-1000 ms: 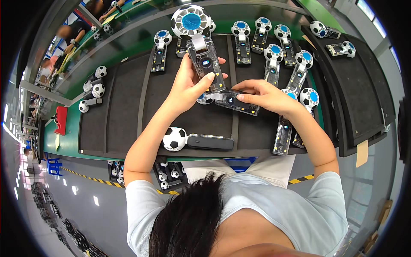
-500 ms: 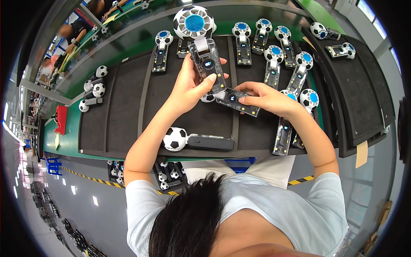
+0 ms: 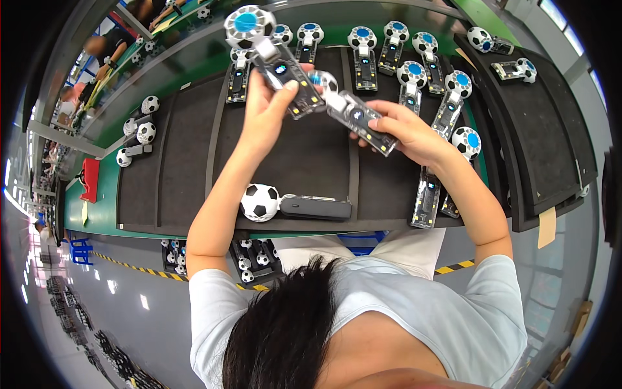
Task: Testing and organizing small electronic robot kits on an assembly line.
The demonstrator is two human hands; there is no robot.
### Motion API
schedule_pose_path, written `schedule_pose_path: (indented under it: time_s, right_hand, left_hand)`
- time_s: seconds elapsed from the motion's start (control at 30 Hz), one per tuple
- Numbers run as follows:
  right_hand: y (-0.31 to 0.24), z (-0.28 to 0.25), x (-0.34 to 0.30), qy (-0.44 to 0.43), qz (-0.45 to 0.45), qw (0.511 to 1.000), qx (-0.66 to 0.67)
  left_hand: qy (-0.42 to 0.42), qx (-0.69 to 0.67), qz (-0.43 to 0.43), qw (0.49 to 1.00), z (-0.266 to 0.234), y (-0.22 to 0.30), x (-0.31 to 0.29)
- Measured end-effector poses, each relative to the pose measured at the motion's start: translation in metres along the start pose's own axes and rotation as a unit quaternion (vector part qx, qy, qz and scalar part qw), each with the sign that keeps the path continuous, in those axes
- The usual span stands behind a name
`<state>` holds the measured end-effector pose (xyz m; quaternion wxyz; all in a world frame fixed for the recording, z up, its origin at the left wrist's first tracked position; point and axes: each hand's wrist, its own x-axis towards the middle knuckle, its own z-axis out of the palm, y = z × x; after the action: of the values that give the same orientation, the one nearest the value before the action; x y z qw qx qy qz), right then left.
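Observation:
My left hand (image 3: 264,115) grips a football-headed handheld device (image 3: 280,69) by its clear body, thumb on the front. Its black-and-white ball has a blue disc, and a small display glows on the body. My right hand (image 3: 409,131) holds a second such device (image 3: 364,123) by the lower body, thumb on top and fingers beneath. That one tilts, its ball (image 3: 322,81) up and partly behind the first device's body. Both are raised above the black tray (image 3: 278,162). Nearer to me lies a device with a plain black back (image 3: 316,207), ball to the left.
Several similar devices (image 3: 363,65) line the tray's far side and its right part (image 3: 426,198). More lie at the left (image 3: 146,133). Stacked black trays (image 3: 551,129) stand at right, two devices on top. A red object (image 3: 89,180) sits at the left edge. People work at the far left.
Both hands have lifted slightly away from me; the left also moved left, tilting its device. The right-hand device now points its ball up and left, more exposed than before.

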<state>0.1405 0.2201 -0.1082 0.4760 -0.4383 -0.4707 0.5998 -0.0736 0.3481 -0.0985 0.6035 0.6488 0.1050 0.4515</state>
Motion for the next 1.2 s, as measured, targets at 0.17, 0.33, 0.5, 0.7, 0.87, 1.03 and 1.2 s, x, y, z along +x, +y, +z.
schedule_pose_path:
  time_s: [0.17, 0.33, 0.5, 0.7, 0.87, 1.03, 1.2]
  right_hand:
    - [-0.003, 0.002, 0.002, 0.026, -0.04, 0.998, 0.048]
    - [-0.003, 0.001, 0.002, 0.03, -0.14, 0.986, 0.09]
    - [-0.002, 0.001, 0.001, 0.059, -0.172, 0.981, 0.069]
    - [-0.001, 0.0, 0.0, 0.062, -0.188, 0.977, 0.075]
    - [0.002, 0.002, 0.001, 0.063, -0.209, 0.974, 0.053]
    - [0.001, 0.002, 0.001, 0.054, -0.224, 0.973, 0.029]
    - [0.002, 0.001, 0.0, 0.057, -0.226, 0.972, 0.031]
  left_hand:
    - [0.107, 0.025, 0.041, 0.993, -0.018, 0.005, 0.007]
    - [0.169, -0.025, 0.043, 0.984, -0.026, 0.005, 0.011]
    - [0.142, 0.021, -0.001, 0.99, -0.022, -0.002, 0.007]
    - [0.089, 0.085, 0.004, 0.992, -0.008, 0.001, 0.001]
    - [0.057, 0.095, 0.015, 0.994, -0.007, 0.0, -0.001]
    - [0.043, 0.11, -0.004, 0.993, -0.006, 0.0, -0.003]
    - [0.033, 0.115, -0.002, 0.993, -0.006, -0.002, -0.003]
